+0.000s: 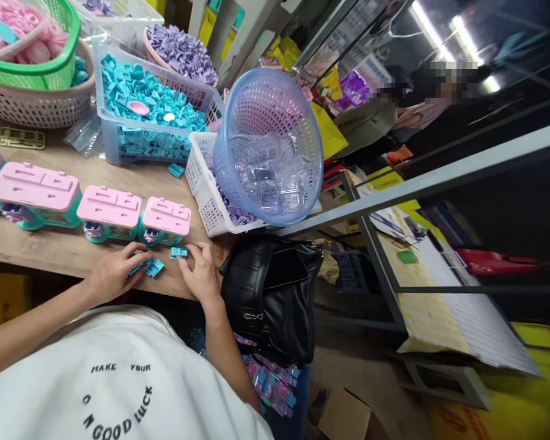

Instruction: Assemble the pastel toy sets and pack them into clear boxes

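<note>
Head view: three small blue pieces in play at the near table edge, in front of the pink-topped toys [110,206]. Right-hand blue piece [178,252]: long axis runs left to right, about level with the toy row, one end toward the right hand [200,269]. Left-hand blue piece [139,266]: partly hidden by fingers; its visible part slants up to the right; which end is its front, cannot tell. Loose blue piece [154,267]: just beyond those fingertips, on their right, set askew to the table edge [174,289]. Left hand [114,270]: fingers curled over, thumb below, grasping the left-hand blue piece between them. Right hand: forefinger and thumb pinching the right end of its piece, the rest of which projects left of the fingertips. Beyond the toys, a clear bluish basket [119,142] heaped with similar blue parts. Black bag [275,293] just right of the right hand. Writing: white shirt [119,336] reads "MAKE YOUR", then "ON GOOD LUCK" along a curve. Red mark on the yellow sack [495,415], lower right, too blurred to read.
</note>
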The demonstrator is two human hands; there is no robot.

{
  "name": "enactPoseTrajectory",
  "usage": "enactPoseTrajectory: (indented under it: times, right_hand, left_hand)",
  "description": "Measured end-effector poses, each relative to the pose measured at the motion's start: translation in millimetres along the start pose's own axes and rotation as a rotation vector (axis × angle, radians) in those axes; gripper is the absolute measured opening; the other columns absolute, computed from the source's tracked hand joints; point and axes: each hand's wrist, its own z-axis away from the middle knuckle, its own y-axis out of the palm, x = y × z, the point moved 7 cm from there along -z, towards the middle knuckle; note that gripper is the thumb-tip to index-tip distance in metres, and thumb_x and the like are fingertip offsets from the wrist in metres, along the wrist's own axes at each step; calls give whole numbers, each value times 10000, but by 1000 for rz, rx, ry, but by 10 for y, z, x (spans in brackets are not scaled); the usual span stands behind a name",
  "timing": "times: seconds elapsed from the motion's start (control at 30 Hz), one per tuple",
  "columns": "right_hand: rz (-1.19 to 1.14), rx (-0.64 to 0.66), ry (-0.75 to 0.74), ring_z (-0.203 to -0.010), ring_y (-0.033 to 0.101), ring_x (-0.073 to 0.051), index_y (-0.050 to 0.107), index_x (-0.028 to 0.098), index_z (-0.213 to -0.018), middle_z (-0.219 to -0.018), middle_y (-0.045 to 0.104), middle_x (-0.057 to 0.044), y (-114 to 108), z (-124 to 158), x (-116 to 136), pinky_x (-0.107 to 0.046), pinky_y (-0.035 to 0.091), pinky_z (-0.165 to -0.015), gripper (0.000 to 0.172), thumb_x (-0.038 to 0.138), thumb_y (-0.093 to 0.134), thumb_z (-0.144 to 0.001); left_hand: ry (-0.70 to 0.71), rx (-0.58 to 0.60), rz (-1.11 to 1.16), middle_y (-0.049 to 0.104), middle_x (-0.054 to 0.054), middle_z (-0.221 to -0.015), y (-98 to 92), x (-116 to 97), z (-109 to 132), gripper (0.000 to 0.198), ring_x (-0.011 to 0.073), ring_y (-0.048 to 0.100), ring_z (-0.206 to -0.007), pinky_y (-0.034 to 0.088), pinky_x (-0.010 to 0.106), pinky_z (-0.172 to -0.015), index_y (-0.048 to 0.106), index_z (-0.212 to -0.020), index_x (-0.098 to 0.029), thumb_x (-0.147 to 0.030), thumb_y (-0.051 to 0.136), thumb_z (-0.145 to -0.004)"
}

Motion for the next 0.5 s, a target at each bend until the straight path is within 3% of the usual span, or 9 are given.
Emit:
enactPoseTrajectory:
  times: [0.07,0.13,0.2,0.3,0.4,0.5]
  right_hand:
    - [30,33,-5,-1152,590,-288,710,192,-1195,-1184,622,-136,-10,1,16,-458,501,-1050,305,279,691,-904]
    - [-23,60,31,-1037,629,-267,721,191,-1081,-1067,673,-108,-14,-3,27,-443,530,-978,199,262,684,-898]
    - [-230,41,128,-865,662,-216,688,186,-958,-922,695,-67,-34,-5,29,-376,566,-848,134,308,671,-906]
    - [-643,-22,248,-701,671,-157,613,196,-962,-823,696,-19,-54,-7,133,-286,575,-683,262,449,659,-910]
    - [-857,-40,199,-762,709,-158,575,214,-1118,-888,730,-22,-94,-88,406,-267,592,-693,320,489,581,-956]
    - [-802,-92,55,-1049,707,-185,591,222,-1207,-1134,736,-63,-203,-260,643,-300,588,-902,315,440,499,-998]
  left_hand:
    - [59,-39,-9,658,136,-1194,-10,-51,-6,284,205,718,-941,585,290,-791,640,-1221,-165,-205,455,-1011]
    - [95,-77,-1,664,133,-1166,-55,-132,-39,270,203,711,-971,581,284,-823,623,-1222,-162,-177,459,-1008]
    - [111,-100,30,673,122,-1121,-111,-240,-104,248,191,707,-947,576,268,-812,608,-1226,-164,-183,489,-1009]
    - [117,-137,129,679,107,-1079,-205,-398,-266,317,179,702,-893,572,254,-765,576,-1290,-172,-305,589,-1003]
    - [132,-233,188,677,120,-1080,-367,-478,-474,372,195,695,-917,569,267,-770,596,-1275,-165,-392,629,-983]
    - [91,-251,213,689,126,-1065,-557,-429,-699,280,194,686,-914,547,268,-781,658,-1150,-153,-377,598,-992]
